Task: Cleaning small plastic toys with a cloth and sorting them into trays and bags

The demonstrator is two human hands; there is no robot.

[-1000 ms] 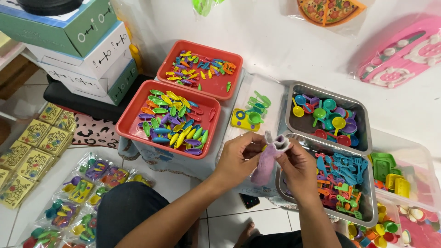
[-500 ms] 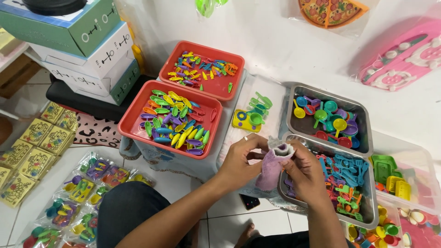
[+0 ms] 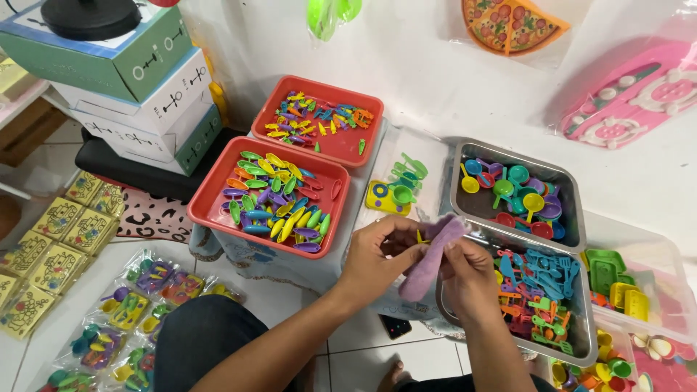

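My left hand and my right hand hold a folded purple cloth between them, in front of me at the middle of the view. A small yellow piece shows between my left fingers and the cloth. Just beyond my hands lie a yellow toy stove and several green toy utensils on a clear plastic sheet. The cloth hangs down from my fingertips over the near metal tray's edge.
Two red trays hold coloured toy pieces. Two metal trays hold toy pans and utensils. Clear bins stand at right, stacked boxes at left, bagged toy sets and yellow boxes on the floor.
The open mouth of the cloth has been pressed flat and folded over between my fingers. Both hands shifted slightly lower; the view tilted a little.
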